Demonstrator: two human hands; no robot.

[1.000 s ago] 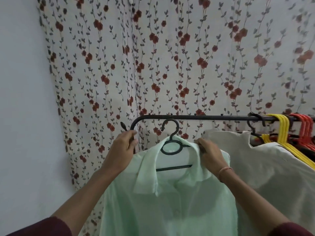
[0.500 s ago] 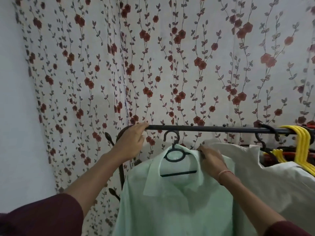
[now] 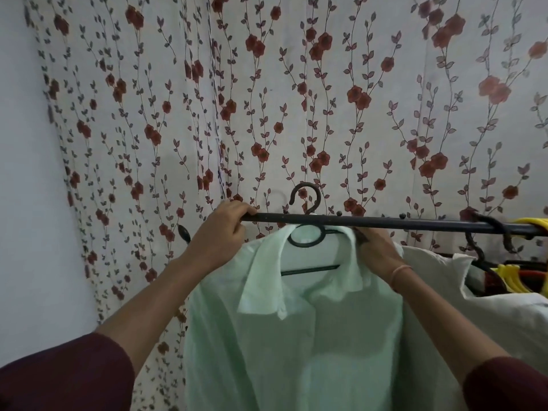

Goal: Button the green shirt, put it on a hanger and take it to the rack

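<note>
Two hands mid-frame: left hand (image 3: 219, 232) grips one rail (image 3: 385, 222) at its free left end, right hand (image 3: 376, 250) grips one green shirt (image 3: 296, 336) on one hanger (image 3: 307, 240).

You are standing in a lived-in corner of a home where clothes are being kept. A rose-patterned curtain (image 3: 296, 99) is hanging beside a plain pale wall (image 3: 23, 173), and a black clothes rack (image 3: 415, 224) is carrying a cream garment (image 3: 439, 280) and yellow plastic hangers (image 3: 510, 284).
</note>
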